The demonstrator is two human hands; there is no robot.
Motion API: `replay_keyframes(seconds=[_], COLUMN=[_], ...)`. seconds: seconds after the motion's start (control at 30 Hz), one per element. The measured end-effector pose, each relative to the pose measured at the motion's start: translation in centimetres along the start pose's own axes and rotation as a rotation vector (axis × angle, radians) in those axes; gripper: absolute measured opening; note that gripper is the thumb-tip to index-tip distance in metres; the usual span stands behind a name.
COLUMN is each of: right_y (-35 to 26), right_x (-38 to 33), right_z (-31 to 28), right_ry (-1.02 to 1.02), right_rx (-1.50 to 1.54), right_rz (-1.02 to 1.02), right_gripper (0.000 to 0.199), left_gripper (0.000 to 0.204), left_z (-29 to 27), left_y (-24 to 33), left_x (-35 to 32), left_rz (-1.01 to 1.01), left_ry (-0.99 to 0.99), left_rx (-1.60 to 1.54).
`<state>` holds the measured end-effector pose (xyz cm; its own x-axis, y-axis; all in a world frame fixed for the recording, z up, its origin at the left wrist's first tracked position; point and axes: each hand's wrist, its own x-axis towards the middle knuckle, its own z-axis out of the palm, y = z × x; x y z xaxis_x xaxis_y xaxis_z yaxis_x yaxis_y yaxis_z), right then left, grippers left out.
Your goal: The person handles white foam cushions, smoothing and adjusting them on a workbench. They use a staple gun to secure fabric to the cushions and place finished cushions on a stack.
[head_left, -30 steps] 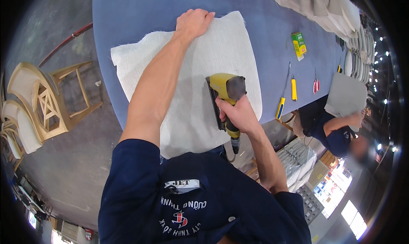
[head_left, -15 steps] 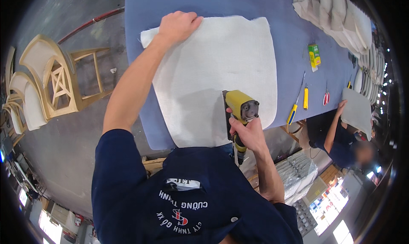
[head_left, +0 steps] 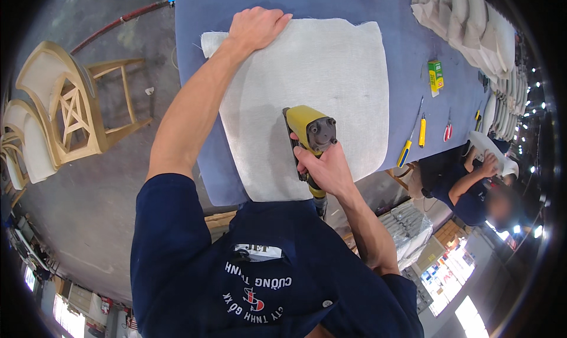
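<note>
A pale, off-white fabric piece [head_left: 354,102], shaped like a chair seat or back, lies on the blue-grey table [head_left: 236,1] before me. At its far edge, left of the middle, my left hand [head_left: 258,28] is closed with the fingers curled over the cloth's border; the fingertips are partly hidden. A yellow and black pneumatic staple gun [head_left: 307,122] is gripped in my right hand [head_left: 331,167]. It is over the middle of the cloth, its hose fitting toward me. Whether its nose touches the cloth I cannot tell.
Right on the table lie a screwdriver [head_left: 405,152], a yellow cutter [head_left: 422,131], red-handled pliers [head_left: 447,132] and a green-yellow box [head_left: 436,75]. Padded pieces [head_left: 466,25] are stacked far right. A co-worker [head_left: 466,184] handles a panel at right; wooden chairs [head_left: 77,113] stand left.
The staple gun in my right hand has moved left and slightly away from me over the cloth. My left hand has shifted slightly right. The co-worker's panel has tilted.
</note>
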<state>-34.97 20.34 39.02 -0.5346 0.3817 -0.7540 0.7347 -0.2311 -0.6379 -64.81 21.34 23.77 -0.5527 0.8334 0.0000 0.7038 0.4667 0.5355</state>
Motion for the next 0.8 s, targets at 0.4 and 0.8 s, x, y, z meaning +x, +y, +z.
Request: replay_keyframes(seconds=[0.4, 0.8], right_y=[-0.8, 4.5], right_x=[0.9, -8.5], right_z=[0.8, -7.4], right_ry=[-0.023, 0.112], right_rx=[-0.119, -0.191], right_rz=[0.043, -0.224], right_gripper=[0.061, 0.082], left_gripper=[0.049, 0.012], left_z=[0.0, -2.4], left_y=[0.0, -0.1], left_x=[-0.2, -3.1], left_rz=[-0.043, 0.249], left_ry=[-0.01, 0.597], left_rx=[-0.062, -0.023])
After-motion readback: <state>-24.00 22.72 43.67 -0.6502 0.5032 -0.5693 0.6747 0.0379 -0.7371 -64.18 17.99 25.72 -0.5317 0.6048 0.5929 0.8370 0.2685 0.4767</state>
